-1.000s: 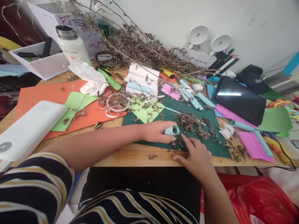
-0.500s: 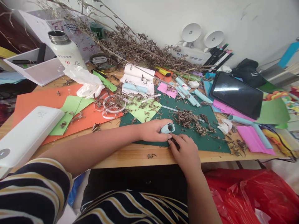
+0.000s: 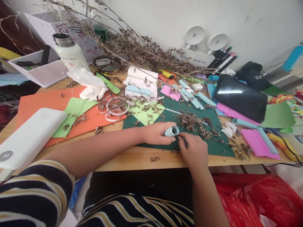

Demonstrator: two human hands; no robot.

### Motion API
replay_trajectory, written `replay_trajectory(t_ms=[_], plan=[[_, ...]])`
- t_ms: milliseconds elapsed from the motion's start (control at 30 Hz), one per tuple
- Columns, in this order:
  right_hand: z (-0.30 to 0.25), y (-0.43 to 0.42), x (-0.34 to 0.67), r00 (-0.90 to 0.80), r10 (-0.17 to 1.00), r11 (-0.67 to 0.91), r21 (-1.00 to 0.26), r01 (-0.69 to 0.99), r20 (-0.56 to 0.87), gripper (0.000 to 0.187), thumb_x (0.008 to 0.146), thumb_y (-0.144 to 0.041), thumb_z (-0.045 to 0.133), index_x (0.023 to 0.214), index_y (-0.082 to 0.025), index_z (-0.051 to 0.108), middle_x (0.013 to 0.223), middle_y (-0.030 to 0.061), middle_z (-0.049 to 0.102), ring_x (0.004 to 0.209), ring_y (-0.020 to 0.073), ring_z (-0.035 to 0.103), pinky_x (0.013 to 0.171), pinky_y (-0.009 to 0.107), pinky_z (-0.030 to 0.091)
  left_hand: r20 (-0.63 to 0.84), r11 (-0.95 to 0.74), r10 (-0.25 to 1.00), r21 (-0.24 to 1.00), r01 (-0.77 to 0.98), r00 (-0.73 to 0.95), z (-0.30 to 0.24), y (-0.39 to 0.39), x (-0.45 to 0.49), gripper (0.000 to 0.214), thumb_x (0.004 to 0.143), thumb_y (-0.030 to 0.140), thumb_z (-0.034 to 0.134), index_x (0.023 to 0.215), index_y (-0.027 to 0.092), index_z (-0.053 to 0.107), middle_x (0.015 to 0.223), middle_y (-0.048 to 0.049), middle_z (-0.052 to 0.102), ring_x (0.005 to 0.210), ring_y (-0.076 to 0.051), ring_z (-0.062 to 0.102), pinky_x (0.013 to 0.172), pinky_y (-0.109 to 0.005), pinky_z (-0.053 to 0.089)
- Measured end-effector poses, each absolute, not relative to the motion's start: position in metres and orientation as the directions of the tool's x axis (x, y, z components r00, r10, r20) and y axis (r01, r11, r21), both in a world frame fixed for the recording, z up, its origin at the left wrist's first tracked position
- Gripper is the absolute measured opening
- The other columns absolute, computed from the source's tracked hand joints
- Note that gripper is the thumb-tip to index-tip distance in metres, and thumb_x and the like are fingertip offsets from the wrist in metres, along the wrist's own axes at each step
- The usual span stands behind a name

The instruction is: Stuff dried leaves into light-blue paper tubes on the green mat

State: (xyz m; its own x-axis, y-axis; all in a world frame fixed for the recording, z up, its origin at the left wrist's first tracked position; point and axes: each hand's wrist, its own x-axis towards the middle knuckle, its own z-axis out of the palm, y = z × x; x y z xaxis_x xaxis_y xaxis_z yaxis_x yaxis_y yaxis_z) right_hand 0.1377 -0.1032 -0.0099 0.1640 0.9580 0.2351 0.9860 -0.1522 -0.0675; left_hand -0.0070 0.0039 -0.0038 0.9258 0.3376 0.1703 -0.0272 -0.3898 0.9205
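Note:
My left hand is wrapped round a rolled light-blue paper tube, whose open end faces right. It rests on the dark green sheet near the table's front edge. My right hand sits just right of the tube's mouth, fingers pinched together on dried leaf bits. A heap of dried leaf crumbs lies on the green sheet just beyond both hands.
Dry branches sprawl across the back. A white bottle, white case, orange paper, tape ring, blue paper rolls and a dark tablet crowd the table. A red plastic bag sits below right.
My right hand drew in from lying flat on the green sheet, pinched up leaf bits, and moved up to the tube's mouth. The left hand kept holding the tube.

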Motion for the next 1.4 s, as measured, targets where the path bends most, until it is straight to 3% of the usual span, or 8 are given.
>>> replay_trajectory(t_ms=[267,533,700,833,967,1033,1133,1400], plan=[[-0.004,-0.101,0.153,0.259,0.879,-0.139,-0.305,0.942,0.401,0.020,0.078,-0.028,0.042,0.084,-0.019,0.058,0.087,0.0057,0.063,0.077,0.0180,0.054,0.072,0.032,0.039,0.190,-0.400,0.325,0.915,-0.047,0.926,-0.005,0.005,-0.007,0.012,0.069,0.025,0.047,0.070,0.017,0.038,0.059,0.0048,0.038,0.053,-0.007,0.037,0.049,-0.019,0.031],[-0.002,-0.098,0.154,0.518,0.809,-0.214,-0.680,0.701,0.280,0.017,0.072,-0.033,0.051,0.078,-0.019,0.059,0.074,0.0031,0.061,0.065,0.0149,0.054,0.059,0.028,0.043,0.194,-0.402,0.329,0.915,-0.049,0.924,-0.004,0.005,-0.007,0.012,0.068,0.024,0.047,0.070,0.016,0.038,0.060,0.0043,0.038,0.053,-0.008,0.037,0.050,-0.020,0.032],[0.005,-0.096,0.136,0.600,0.703,0.096,-0.886,0.453,0.382,0.009,0.070,-0.027,0.057,0.075,-0.020,0.058,0.071,-0.0002,0.060,0.063,0.0113,0.054,0.059,0.025,0.044,0.175,-0.396,0.335,0.918,-0.031,0.926,-0.005,0.005,-0.006,0.011,0.068,0.024,0.046,0.070,0.017,0.038,0.060,0.0044,0.038,0.055,-0.008,0.037,0.051,-0.020,0.033],[0.025,-0.092,0.114,0.439,0.724,0.281,-0.809,0.517,0.532,0.008,0.074,-0.019,0.053,0.080,-0.022,0.058,0.074,-0.0011,0.061,0.068,0.0106,0.055,0.061,0.025,0.044,0.188,-0.376,0.341,0.925,-0.050,0.921,-0.005,0.005,-0.005,0.011,0.067,0.022,0.046,0.070,0.016,0.037,0.060,0.0048,0.037,0.054,-0.007,0.036,0.051,-0.019,0.032],[0.049,-0.082,0.111,0.015,0.835,0.304,-0.482,0.822,0.550,0.012,0.075,-0.016,0.050,0.081,-0.022,0.058,0.075,-0.0002,0.061,0.069,0.0115,0.053,0.063,0.026,0.043,0.248,-0.343,0.294,0.929,-0.140,0.923,-0.005,0.005,-0.003,0.007,0.066,0.015,0.044,0.069,0.016,0.037,0.060,0.0050,0.036,0.054,-0.006,0.035,0.051,-0.018,0.032],[0.060,-0.076,0.116,-0.202,0.844,0.388,-0.306,0.870,0.496,0.012,0.075,-0.015,0.049,0.079,-0.021,0.059,0.076,0.0010,0.061,0.072,0.0128,0.053,0.066,0.028,0.041,0.273,-0.345,0.293,0.924,-0.165,0.916,-0.006,0.005,-0.002,0.008,0.066,0.014,0.043,0.072,0.015,0.039,0.062,0.0047,0.037,0.056,-0.006,0.036,0.052,-0.018,0.033],[0.074,-0.071,0.123,-0.371,0.852,0.459,-0.186,0.869,0.369,0.014,0.076,-0.016,0.047,0.078,-0.020,0.059,0.081,0.0027,0.060,0.074,0.0147,0.051,0.070,0.032,0.038,0.258,-0.366,0.317,0.921,-0.133,0.913,-0.008,0.005,-0.003,0.014,0.067,0.015,0.044,0.080,0.014,0.042,0.067,0.0034,0.042,0.060,-0.007,0.040,0.057,-0.019,0.037],[0.094,-0.072,0.122,-0.434,0.899,0.437,-0.053,0.898,0.064,0.025,0.077,-0.020,0.039,0.070,-0.024,0.062,0.112,0.0008,0.053,0.092,0.0213,0.046,0.077,0.040,0.038,0.215,-0.447,0.317,0.893,-0.055,0.924,-0.011,0.004,-0.006,0.011,0.068,0.021,0.048,0.076,0.015,0.043,0.065,0.0033,0.046,0.060,-0.008,0.043,0.058,-0.020,0.038]])
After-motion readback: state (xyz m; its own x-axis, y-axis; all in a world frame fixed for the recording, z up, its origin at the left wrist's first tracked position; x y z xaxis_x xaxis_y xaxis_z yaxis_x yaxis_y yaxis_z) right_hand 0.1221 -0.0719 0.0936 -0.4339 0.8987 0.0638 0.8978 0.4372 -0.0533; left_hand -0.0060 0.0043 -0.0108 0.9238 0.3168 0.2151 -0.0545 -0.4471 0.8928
